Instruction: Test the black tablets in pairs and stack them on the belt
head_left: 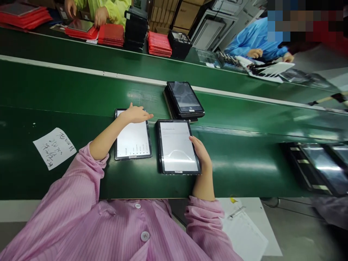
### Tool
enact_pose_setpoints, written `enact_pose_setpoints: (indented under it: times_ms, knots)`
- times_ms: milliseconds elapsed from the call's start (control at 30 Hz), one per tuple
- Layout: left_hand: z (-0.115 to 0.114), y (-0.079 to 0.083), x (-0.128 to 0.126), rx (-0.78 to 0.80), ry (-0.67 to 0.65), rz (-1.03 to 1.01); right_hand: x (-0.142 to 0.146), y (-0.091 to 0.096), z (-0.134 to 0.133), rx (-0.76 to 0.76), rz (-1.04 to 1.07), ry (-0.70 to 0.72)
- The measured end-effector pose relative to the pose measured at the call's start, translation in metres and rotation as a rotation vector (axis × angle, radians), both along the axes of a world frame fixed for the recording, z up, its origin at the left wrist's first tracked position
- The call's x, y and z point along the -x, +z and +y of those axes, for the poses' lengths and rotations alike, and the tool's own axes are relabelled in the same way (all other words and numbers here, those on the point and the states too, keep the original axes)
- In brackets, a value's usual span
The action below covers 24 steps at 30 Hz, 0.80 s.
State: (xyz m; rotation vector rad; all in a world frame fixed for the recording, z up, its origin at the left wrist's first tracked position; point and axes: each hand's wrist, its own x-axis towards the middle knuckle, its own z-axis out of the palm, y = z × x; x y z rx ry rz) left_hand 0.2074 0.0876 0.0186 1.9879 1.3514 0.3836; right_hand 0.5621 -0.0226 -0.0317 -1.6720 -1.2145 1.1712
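Observation:
Two tablets with lit white screens lie side by side on the green bench in the head view. Over the upper part of the left tablet (pixel 132 139) hovers or rests my left hand (pixel 136 114), its fingers stretched out and holding nothing; contact is hard to tell. My right hand (pixel 201 152) grips the right edge of the right tablet (pixel 178 148), thumb on the front by the screen. The rest of those fingers are hidden beside or beneath it. Beyond the right tablet, more dark-screened tablets (pixel 185 97) are stacked.
A handwritten paper (pixel 55 148) lies at left. More tablets (pixel 320 166) sit at far right. Across a pale rail (pixel 116 75) are red sleeves (pixel 159 44), black stacks (pixel 136 29) and co-workers' hands (pixel 101 16). Below the bench edge, papers (pixel 241 232) lie on a white surface.

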Motion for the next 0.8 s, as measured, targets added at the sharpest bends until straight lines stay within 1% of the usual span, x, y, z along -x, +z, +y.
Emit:
enact_pose_setpoints:
  times_ms: [67,133,200,300,333,367,400,433,467,500,533,567,600,667,700,733,767,800]
  knots:
    - [-0.006,-0.003,0.003,0.108,0.067,-0.120,0.000,0.000,0.000,-0.021,-0.015,0.027]
    - [-0.016,-0.009,0.007,0.212,0.176,-0.236,0.002,0.000,0.000,-0.045,-0.034,0.083]
    - [-0.025,-0.018,0.015,0.279,0.308,-0.337,0.004,0.002,-0.003,-0.076,-0.102,0.170]
    - [-0.038,-0.028,0.034,0.273,0.520,-0.515,0.007,0.009,-0.012,-0.115,-0.322,0.313]
    - [-0.041,-0.028,0.043,0.256,0.576,-0.572,0.007,0.013,-0.015,-0.121,-0.423,0.335]
    - [-0.045,-0.026,0.052,0.239,0.606,-0.612,0.007,0.018,-0.018,-0.134,-0.527,0.324]
    - [-0.049,-0.022,0.061,0.226,0.600,-0.624,0.008,0.024,-0.019,-0.164,-0.622,0.287]
    - [-0.052,-0.018,0.071,0.213,0.566,-0.607,0.009,0.031,-0.020,-0.215,-0.697,0.242]
    - [-0.057,-0.013,0.080,0.193,0.523,-0.576,0.012,0.038,-0.020,-0.287,-0.747,0.213]
    - [-0.062,-0.008,0.088,0.165,0.486,-0.545,0.017,0.044,-0.019,-0.375,-0.775,0.220]
    - [-0.067,-0.005,0.095,0.128,0.470,-0.532,0.023,0.050,-0.016,-0.461,-0.794,0.274]
    - [-0.073,-0.005,0.101,0.086,0.490,-0.550,0.031,0.055,-0.013,-0.533,-0.816,0.368]
    - [-0.079,-0.007,0.106,0.049,0.543,-0.602,0.041,0.057,-0.010,-0.588,-0.846,0.480]
    - [-0.093,-0.019,0.113,-0.009,0.683,-0.770,0.061,0.057,-0.003,-0.648,-0.930,0.662]
    - [-0.100,-0.028,0.117,-0.042,0.726,-0.838,0.070,0.054,0.001,-0.658,-0.975,0.717]
    - [-0.108,-0.038,0.120,-0.081,0.730,-0.868,0.078,0.051,0.004,-0.661,-1.019,0.750]
    - [-0.116,-0.048,0.124,-0.124,0.693,-0.858,0.085,0.047,0.006,-0.660,-1.060,0.768]
    - [-0.124,-0.057,0.128,-0.166,0.628,-0.818,0.089,0.044,0.008,-0.658,-1.097,0.776]
